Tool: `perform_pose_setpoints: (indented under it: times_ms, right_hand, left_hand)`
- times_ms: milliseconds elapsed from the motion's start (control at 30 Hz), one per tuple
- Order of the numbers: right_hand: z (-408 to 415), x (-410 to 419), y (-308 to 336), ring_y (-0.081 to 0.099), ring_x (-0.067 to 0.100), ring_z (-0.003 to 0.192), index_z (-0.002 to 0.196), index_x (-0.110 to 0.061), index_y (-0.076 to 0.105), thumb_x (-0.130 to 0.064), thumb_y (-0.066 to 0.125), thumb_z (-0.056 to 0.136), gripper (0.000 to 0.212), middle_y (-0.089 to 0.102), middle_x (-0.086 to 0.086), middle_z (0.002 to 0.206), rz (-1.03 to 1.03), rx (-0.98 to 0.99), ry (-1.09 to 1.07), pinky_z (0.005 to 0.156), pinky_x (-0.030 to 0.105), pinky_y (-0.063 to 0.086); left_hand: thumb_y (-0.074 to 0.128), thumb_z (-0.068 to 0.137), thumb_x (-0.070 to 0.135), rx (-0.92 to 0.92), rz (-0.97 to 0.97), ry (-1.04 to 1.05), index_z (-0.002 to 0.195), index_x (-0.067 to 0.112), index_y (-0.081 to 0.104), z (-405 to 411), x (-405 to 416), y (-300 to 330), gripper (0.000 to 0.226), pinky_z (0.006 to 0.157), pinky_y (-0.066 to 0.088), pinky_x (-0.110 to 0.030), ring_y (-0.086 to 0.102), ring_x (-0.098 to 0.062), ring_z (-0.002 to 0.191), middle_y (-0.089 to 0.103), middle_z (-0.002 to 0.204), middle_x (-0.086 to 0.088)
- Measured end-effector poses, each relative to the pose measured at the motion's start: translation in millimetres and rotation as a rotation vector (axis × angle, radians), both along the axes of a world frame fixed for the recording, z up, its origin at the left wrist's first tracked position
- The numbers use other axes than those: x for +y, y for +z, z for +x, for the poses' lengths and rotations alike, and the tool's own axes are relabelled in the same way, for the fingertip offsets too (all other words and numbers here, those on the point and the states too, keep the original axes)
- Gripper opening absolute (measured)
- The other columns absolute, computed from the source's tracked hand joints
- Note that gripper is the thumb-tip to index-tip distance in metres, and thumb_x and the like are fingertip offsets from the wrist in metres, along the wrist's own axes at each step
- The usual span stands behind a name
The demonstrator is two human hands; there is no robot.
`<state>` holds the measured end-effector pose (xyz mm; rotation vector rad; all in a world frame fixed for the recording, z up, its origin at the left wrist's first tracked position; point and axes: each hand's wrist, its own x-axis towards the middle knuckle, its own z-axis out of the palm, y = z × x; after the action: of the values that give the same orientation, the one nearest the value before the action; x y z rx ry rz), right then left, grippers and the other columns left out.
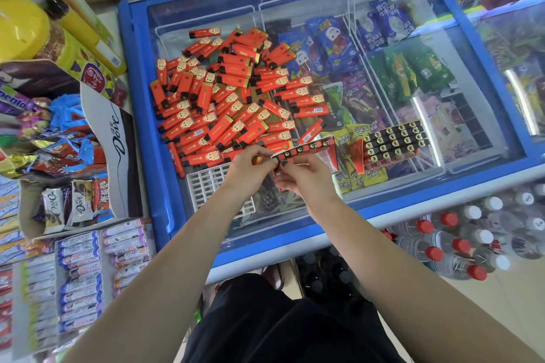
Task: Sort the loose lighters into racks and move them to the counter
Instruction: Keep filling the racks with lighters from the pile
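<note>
A big heap of loose red lighters (230,97) lies on the glass lid of a blue chest freezer (141,132). My left hand (250,168) and my right hand (300,177) together hold a red rack (312,150) just in front of the heap. A single row of lighters stands in that rack, black tops up. My left fingers pinch the lighter at the row's left end. My right hand grips the rack from below. A filled rack (392,141) with several rows of lighters stands to the right on the glass. An empty white plastic grid rack (209,186) lies under my left wrist.
Ice-cream packets show through the freezer glass. At the left stand candy shelves with Dove chocolate boxes (112,138) and gum rolls (79,280). Packs of water bottles (460,242) with red and white caps stand on the floor at the right.
</note>
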<state>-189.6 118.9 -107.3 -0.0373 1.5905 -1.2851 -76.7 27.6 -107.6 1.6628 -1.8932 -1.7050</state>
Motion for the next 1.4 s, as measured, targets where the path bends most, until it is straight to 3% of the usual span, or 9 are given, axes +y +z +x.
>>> perform_pose_setpoints:
  times_ms: [167,300,433,567,667,933,1067,1233,1400]
  right_hand:
    - [-6,7,-4,0.074,0.026,0.069,0.099,0.002,0.063,0.005,0.064,0.095,0.005,0.073,0.012,0.075,-0.034,0.155,0.044,0.070,0.035,0.065]
    - [0,5,-6,0.071,0.027,0.066,0.098,0.001,0.062,0.005,0.068,0.093,0.009,0.071,0.022,0.083,-0.003,0.113,0.042,0.067,0.036,0.064]
    - [6,-2,-7,0.068,0.023,0.055,0.109,-0.001,0.057,-0.016,0.078,0.092,0.031,0.070,0.014,0.077,0.162,-0.064,0.050,0.056,0.034,0.062]
    - [6,-1,-7,0.068,0.022,0.055,0.114,0.000,0.059,-0.030,0.077,0.092,0.042,0.068,0.009,0.071,0.226,-0.061,0.118,0.050,0.030,0.056]
    - [5,5,1,0.067,0.025,0.060,0.109,-0.004,0.057,-0.038,0.073,0.092,0.041,0.066,0.007,0.069,0.233,0.026,0.202,0.057,0.035,0.058]
    - [20,16,17,0.070,0.019,0.073,0.106,-0.009,0.054,-0.010,0.069,0.094,0.019,0.070,0.024,0.103,0.038,0.168,0.354,0.065,0.030,0.061]
    - [16,18,27,0.069,0.021,0.063,0.105,-0.010,0.056,0.000,0.062,0.094,0.017,0.067,0.023,0.096,-0.018,0.215,0.296,0.056,0.029,0.056]
    - [-9,31,31,0.066,0.020,0.059,0.100,-0.013,0.067,0.006,0.056,0.091,0.024,0.065,0.004,0.079,-0.053,0.343,0.253,0.052,0.031,0.051]
    - [-32,36,23,0.058,0.009,0.050,0.097,-0.017,0.071,0.004,0.060,0.091,0.025,0.065,0.014,0.091,0.003,0.505,0.252,0.047,0.023,0.046]
  left_hand:
    - [0.068,0.099,0.028,0.012,0.021,0.008,0.112,0.025,0.068,1,0,1,0.013,0.044,0.037,-0.016,0.048,-0.001,0.046,0.062,0.085,0.001]
    - [0.066,0.100,0.031,-0.006,0.025,-0.001,0.112,0.027,0.068,2,1,1,0.013,0.044,0.036,-0.017,0.044,-0.004,0.045,0.059,0.079,0.003]
    - [0.055,0.105,0.036,0.027,0.093,0.040,0.111,0.028,0.070,1,1,6,0.018,0.063,0.047,-0.030,0.056,-0.015,0.067,0.064,0.083,-0.001]
    - [0.050,0.106,0.034,0.059,0.205,0.179,0.115,0.020,0.071,0,0,6,0.027,0.081,0.058,-0.042,0.065,-0.021,0.074,0.070,0.087,-0.007]
    - [0.050,0.105,0.020,0.199,0.358,0.389,0.121,0.003,0.066,0,1,6,0.028,0.078,0.059,-0.043,0.064,-0.025,0.069,0.067,0.081,-0.013]
    - [0.040,0.108,0.005,0.313,0.374,0.532,0.123,0.002,0.056,1,15,18,0.022,0.078,0.060,-0.041,0.071,-0.027,0.083,0.068,0.096,-0.021]
    - [0.054,0.106,0.019,0.176,0.232,0.399,0.111,0.013,0.065,5,12,18,0.013,0.095,0.060,-0.048,0.070,-0.025,0.093,0.069,0.106,-0.014]
    - [0.058,0.104,0.030,0.070,0.143,0.219,0.109,0.024,0.066,7,7,23,0.012,0.093,0.061,-0.047,0.070,-0.025,0.095,0.067,0.100,-0.007]
    - [0.064,0.101,0.033,0.013,0.093,0.032,0.112,0.029,0.065,-2,7,26,0.012,0.093,0.059,-0.056,0.072,-0.033,0.099,0.071,0.101,-0.007]
